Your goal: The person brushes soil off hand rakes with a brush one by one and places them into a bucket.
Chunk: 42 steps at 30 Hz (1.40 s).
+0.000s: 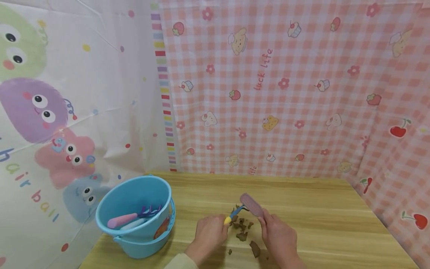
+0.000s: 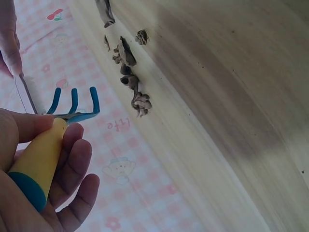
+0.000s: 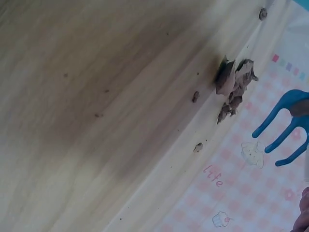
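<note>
My left hand (image 1: 209,233) grips a small hand rake (image 2: 41,159) by its yellow handle, thumb on top and fingers underneath. The rake's blue tines point up in the left wrist view. My right hand (image 1: 280,239) holds the end of a mauve, paddle-shaped tool (image 1: 251,204) with a textured face. The rake's head is close against this paddle; whether they touch is hard to tell. Below them, several brown crumbly pieces (image 1: 242,236) lie on the wooden tabletop (image 1: 322,224). In the right wrist view, only a bit of my right hand shows at the edge.
A light blue bucket (image 1: 141,246) stands at the left, its handle folded down. Inside lie a pink-handled tool (image 1: 122,220) and purple tines (image 1: 152,213). Tiny brown crumbs dot the table. Patterned cloth (image 1: 268,104) hangs behind and along both sides.
</note>
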{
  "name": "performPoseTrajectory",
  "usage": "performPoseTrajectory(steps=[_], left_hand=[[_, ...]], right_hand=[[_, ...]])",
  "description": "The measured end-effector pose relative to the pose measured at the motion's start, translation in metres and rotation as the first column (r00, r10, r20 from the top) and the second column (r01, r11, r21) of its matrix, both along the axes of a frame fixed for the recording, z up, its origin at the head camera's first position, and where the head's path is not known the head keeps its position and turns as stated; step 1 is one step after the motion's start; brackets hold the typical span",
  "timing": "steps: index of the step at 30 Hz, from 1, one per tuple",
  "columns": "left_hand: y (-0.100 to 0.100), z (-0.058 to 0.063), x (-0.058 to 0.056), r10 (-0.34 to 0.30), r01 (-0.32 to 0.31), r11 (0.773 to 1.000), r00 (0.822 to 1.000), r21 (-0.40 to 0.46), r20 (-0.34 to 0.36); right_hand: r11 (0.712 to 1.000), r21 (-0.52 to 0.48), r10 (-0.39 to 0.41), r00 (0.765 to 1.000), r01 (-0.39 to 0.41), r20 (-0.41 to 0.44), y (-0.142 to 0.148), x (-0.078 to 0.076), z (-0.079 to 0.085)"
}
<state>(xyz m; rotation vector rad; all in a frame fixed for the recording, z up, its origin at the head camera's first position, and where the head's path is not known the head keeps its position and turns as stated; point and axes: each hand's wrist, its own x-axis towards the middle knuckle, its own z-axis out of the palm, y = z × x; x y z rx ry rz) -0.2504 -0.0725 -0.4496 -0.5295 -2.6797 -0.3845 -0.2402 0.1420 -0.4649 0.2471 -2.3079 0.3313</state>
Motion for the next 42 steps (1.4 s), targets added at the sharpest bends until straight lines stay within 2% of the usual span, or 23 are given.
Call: performPoseTrajectory(steps=[3,6,9,12,14,17,20,23,27,31,37,42], left_hand=[[-0.001,0.0,0.001,0.007,-0.007,1.0,1.0,0.002,-0.003],[-0.002,0.0,0.0,0.026,-0.026,1.0,1.0,0.006,-0.017],[-0.001,0.001,-0.001,0.04,-0.039,0.999,0.999,0.016,-0.038],[0.0,0.002,-0.002,0.039,-0.038,0.999,0.997,0.019,-0.061],[0.001,0.002,-0.001,0.041,-0.04,0.999,0.996,0.01,-0.081],[0.001,0.001,0.0,0.05,-0.051,0.999,0.994,-0.008,-0.098],[0.0,0.001,0.0,0.063,-0.065,0.998,0.993,-0.021,-0.101],[0.0,0.002,0.0,0.061,-0.063,0.998,0.994,-0.024,-0.09],[0.002,0.007,0.0,0.054,-0.058,0.998,0.994,-0.038,-0.092],[0.004,0.01,0.0,0.065,-0.069,0.996,0.995,-0.057,-0.075],[0.005,0.007,0.0,0.083,-0.085,0.995,0.996,-0.057,-0.03],[0.007,0.007,-0.002,0.098,-0.101,0.993,0.994,-0.056,-0.048]], right_hand=[[0.999,-0.04,-0.013,0.999,0.014,0.038,0.002,0.001,0.002],[0.999,-0.047,0.018,1.0,-0.018,-0.011,-0.001,0.004,0.002],[0.997,0.021,0.08,0.993,-0.078,-0.086,-0.008,0.007,-0.001],[0.992,0.08,0.104,0.989,-0.096,-0.105,-0.012,0.009,-0.004],[0.993,0.094,0.084,0.99,-0.074,-0.11,-0.011,0.008,-0.005],[0.997,0.073,0.032,0.994,-0.025,-0.103,-0.006,0.006,-0.004],[0.999,0.045,0.014,0.994,-0.01,-0.107,-0.003,0.004,-0.002],[0.998,0.048,0.056,0.987,-0.049,-0.148,-0.005,0.004,-0.001],[0.99,0.087,0.128,0.966,-0.111,-0.225,-0.017,0.005,-0.004],[0.986,0.122,0.134,0.97,-0.111,-0.203,-0.02,0.006,-0.008],[0.987,0.142,0.099,0.985,-0.079,-0.143,-0.013,0.006,-0.01],[0.984,0.128,0.139,0.98,-0.121,-0.141,-0.016,0.008,-0.01]])
